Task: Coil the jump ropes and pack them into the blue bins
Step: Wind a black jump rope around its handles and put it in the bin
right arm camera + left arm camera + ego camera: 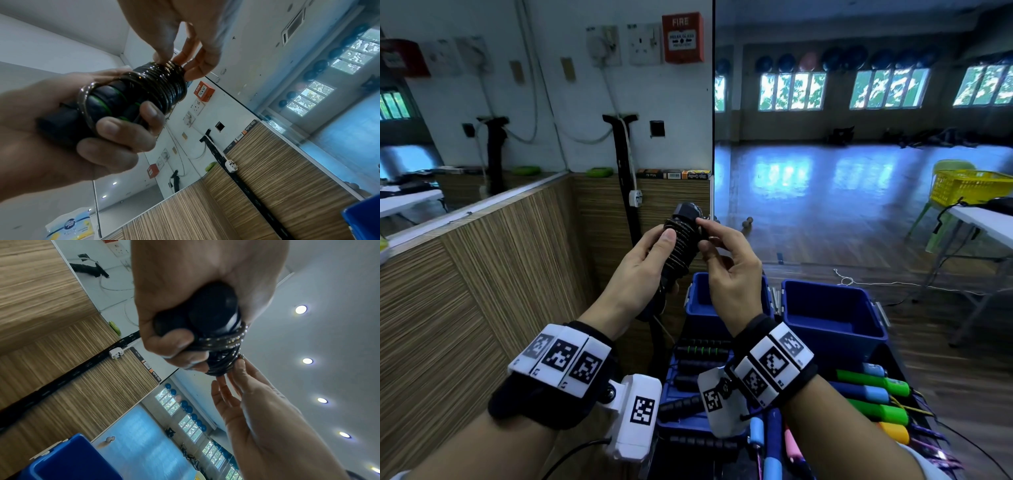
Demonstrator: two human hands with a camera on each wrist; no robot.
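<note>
L hand (643,270) wrapped round coiled jump rope (681,240), R hand (729,270) pinching its end, blue bins (832,339) below w/ room

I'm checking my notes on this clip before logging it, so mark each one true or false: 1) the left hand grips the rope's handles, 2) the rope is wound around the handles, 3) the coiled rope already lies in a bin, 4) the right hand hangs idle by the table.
1) The left hand grips the black handles: true.
2) The rope is wound around them: true.
3) False: the bundle is held in the air above the blue bins.
4) False: the right hand has its fingertips at the coils.
</note>
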